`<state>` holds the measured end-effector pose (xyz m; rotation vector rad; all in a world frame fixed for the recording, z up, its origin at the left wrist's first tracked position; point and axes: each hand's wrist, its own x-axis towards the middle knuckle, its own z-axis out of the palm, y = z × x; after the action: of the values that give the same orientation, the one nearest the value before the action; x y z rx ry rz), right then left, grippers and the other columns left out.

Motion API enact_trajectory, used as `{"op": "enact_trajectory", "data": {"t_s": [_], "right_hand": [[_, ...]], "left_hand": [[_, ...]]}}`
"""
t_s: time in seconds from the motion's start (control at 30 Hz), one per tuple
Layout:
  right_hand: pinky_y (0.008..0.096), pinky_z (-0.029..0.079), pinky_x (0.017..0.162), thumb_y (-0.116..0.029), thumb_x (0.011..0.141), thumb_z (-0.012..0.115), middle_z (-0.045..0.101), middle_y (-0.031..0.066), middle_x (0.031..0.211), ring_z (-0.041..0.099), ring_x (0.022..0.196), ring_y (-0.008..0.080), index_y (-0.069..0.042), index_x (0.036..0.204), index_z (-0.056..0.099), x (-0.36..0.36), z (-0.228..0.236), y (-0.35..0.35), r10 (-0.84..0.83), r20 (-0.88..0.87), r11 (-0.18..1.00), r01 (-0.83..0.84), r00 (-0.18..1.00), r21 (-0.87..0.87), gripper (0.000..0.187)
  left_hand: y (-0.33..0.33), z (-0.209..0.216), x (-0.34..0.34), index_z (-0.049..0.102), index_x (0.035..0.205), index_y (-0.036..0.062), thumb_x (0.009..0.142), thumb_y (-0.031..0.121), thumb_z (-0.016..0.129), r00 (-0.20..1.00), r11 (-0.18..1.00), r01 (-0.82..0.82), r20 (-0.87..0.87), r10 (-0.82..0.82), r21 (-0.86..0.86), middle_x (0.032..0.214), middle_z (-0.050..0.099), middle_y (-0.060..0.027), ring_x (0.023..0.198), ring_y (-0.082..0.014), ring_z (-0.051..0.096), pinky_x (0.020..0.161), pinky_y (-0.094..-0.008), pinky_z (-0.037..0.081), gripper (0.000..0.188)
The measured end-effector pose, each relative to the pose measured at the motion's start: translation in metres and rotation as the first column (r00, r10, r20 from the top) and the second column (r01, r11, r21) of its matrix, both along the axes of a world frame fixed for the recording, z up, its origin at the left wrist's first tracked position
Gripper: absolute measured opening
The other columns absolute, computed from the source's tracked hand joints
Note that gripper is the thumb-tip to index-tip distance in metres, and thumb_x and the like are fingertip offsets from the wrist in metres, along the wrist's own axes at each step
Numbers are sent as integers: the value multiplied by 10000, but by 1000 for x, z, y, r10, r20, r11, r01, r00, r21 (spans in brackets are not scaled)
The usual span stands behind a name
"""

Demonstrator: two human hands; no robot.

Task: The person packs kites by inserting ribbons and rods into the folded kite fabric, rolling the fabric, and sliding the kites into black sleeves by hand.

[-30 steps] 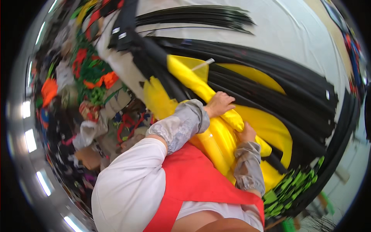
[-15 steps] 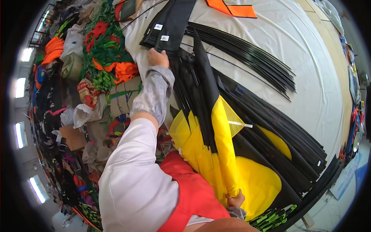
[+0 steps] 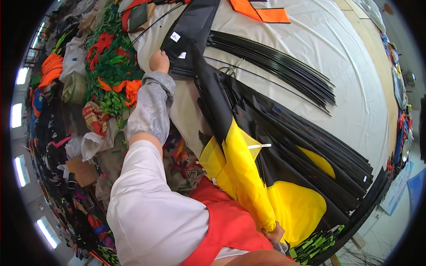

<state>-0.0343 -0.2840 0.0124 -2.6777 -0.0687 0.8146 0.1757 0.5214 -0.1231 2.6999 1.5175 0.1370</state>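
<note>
My right hand (image 3: pixel 275 233) is closed around the lower end of a folded yellow-and-black kite (image 3: pixel 242 164), low in the picture near my red apron. The kite's black end points away toward the pouches, and a white rod tip sticks out of its yellow side. My left hand (image 3: pixel 159 62) is closed at the left edge of a labelled black pouch (image 3: pixel 181 64), its fingertips partly hidden. Another labelled black pouch (image 3: pixel 170 43) lies just beyond, overlapped by it. Right of the held kite, several similar black-and-yellow kites (image 3: pixel 301 137) lie stacked on the white cloth.
A bundle of thin black rods (image 3: pixel 275 66) lies across the white cloth (image 3: pixel 350 88), with scissors (image 3: pixel 230 69) nearby. Orange strips (image 3: pixel 273 15) are at the far edge. Green-and-black pieces (image 3: pixel 317 246) sit at lower right. Heaped fabric scraps (image 3: pixel 111 62) and bags fill the left side.
My left hand has moved left, and the nearer pouch has slid slightly toward me. The held kite's black end has swung left and looks more gathered. My right hand keeps its grip.
</note>
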Motion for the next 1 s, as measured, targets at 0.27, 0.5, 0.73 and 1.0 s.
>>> {"op": "enact_trajectory", "data": {"t_s": [0.27,0.5,0.73,1.0], "right_hand": [[468,515,574,-312,554,848,641,174,677,641,630,395,-79,844,650,-60,7,-68,70,281,997,-62,957,-34,422],[483,498,575,-247,580,819,617,190,678,628,655,412,-50,824,628,-128,36,-117,62,473,995,-16,879,-101,367],[482,484,571,-254,556,819,602,165,681,606,642,405,-71,785,600,-207,62,-169,20,538,987,68,843,-144,366],[455,512,610,-246,572,832,651,170,745,646,691,385,-46,825,643,-231,84,-184,-7,507,983,99,862,-153,374]], "left_hand": [[-90,76,61,659,1246,20,830,1,576,279,763,359,842,462,-538,904,706,-93,702,-195,667,583,-321,523,424],[-193,91,39,701,974,41,874,194,640,435,1000,17,900,-9,1,925,709,-172,860,-385,672,784,-444,520,193],[-259,92,3,680,993,41,898,216,606,449,993,119,892,-46,-9,942,703,-196,889,-406,660,806,-464,513,212],[-301,96,-42,608,1179,101,958,223,523,619,900,433,707,-343,58,934,686,-240,864,-451,651,757,-541,497,267]]}}
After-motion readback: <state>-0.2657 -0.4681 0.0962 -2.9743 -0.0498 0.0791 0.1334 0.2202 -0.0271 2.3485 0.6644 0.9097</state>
